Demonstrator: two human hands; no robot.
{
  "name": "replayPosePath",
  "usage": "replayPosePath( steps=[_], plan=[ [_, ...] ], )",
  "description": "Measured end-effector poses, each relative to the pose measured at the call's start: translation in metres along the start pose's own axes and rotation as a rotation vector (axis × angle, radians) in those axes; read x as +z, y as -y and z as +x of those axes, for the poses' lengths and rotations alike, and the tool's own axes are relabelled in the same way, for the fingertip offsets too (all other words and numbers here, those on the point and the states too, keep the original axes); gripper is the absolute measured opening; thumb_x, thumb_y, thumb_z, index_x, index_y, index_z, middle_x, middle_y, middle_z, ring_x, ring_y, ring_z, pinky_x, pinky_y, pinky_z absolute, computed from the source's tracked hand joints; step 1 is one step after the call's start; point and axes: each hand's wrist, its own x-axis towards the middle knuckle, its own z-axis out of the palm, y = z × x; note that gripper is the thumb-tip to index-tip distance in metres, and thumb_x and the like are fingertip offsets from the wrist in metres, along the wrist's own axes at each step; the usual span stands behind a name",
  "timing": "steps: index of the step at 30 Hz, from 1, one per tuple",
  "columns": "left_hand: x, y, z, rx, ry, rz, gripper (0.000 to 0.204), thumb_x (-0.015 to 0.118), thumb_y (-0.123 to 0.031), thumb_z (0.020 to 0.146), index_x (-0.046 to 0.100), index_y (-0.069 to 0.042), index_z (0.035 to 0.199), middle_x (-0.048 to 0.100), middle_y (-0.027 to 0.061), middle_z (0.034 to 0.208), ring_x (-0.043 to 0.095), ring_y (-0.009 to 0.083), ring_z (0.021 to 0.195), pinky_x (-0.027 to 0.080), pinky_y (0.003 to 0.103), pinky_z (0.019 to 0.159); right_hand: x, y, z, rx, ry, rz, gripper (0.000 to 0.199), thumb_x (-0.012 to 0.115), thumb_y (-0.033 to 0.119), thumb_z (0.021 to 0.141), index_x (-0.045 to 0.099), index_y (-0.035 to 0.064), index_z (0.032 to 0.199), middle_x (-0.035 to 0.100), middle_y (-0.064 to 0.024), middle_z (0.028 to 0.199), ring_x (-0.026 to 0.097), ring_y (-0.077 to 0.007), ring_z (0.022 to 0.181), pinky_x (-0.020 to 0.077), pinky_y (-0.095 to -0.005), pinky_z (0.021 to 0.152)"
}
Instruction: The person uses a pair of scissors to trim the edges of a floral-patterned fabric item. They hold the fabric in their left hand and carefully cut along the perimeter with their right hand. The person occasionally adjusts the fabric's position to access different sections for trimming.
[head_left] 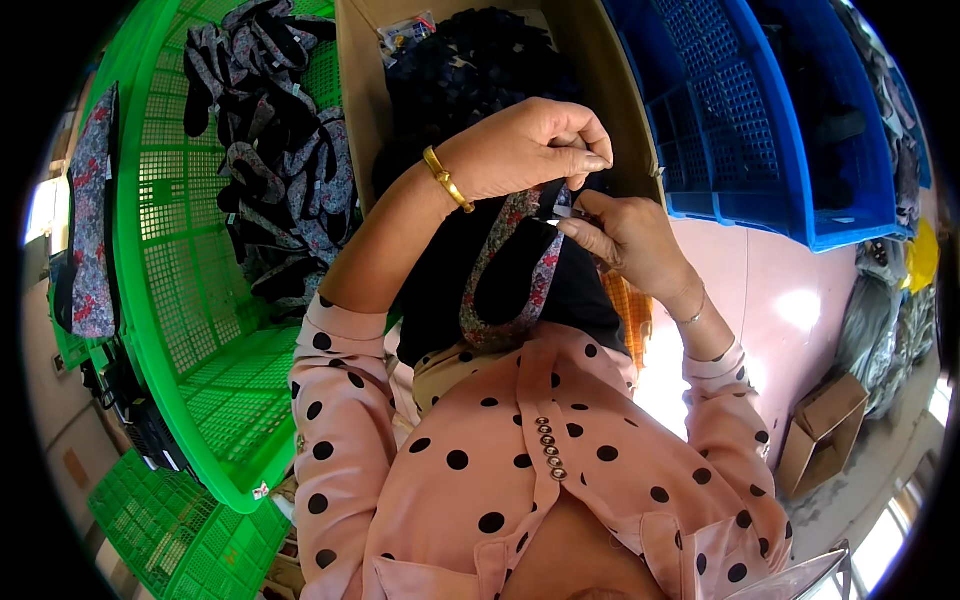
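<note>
Now your left hand (545, 150) has thumb and fingers pinched together at the upper end of the floral band (475, 300); I cannot tell what is between them. Your right hand (632, 240) is curled around a small metal tool (564, 212) beside that end. U-shaped, the band lies over your lap (592, 310), lengthwise, its bend pointing to your waist.

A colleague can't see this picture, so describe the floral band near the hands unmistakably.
Right of the big green basket, find the pink, dotted shirt. Just above it, beneath the left hand and right hand, a grey band with red flowers bends into a U. Unlike the similar floral pieces heaped in the basket, this one is at the hands.
</note>
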Motion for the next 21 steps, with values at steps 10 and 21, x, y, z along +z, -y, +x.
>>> replayPosePath(
  steps=[10, 21],
  plan=[
    [0.003, 0.01, -0.002, 0.071, -0.049, -0.019, 0.017, 0.06, -0.017, 0.096, 0.065, -0.002, 0.102, 0.06, -0.0016, 0.076, 0.053, 0.0038, 0.068, 0.044, 0.019, 0.06, -0.009, 0.008, 0.007, -0.025, 0.059, -0.184, 0.042, 0.06, 0.049, 0.088, 0.064, 0.0093, 0.077, 0.058, -0.0107, 0.057, 0.06, -0.0305, 0.054, 0.045, -0.0389, 0.052],
    [-0.004, 0.013, -0.056, 0.154, -1.022, 1.257, 0.064, 0.07, -0.009, 0.084, 0.043, -0.008, 0.142, 0.059, 0.0182, 0.126, 0.059, 0.0348, 0.109, 0.047, 0.041, 0.094, 0.008, -0.032, -0.004, 0.23, -0.172, 0.753, 0.05, 0.044, 0.047, 0.102, 0.054, 0.0038, 0.08, 0.038, 0.0039, 0.059, 0.034, -0.0062, 0.053, 0.0286, -0.0214, 0.051]
  ],
)
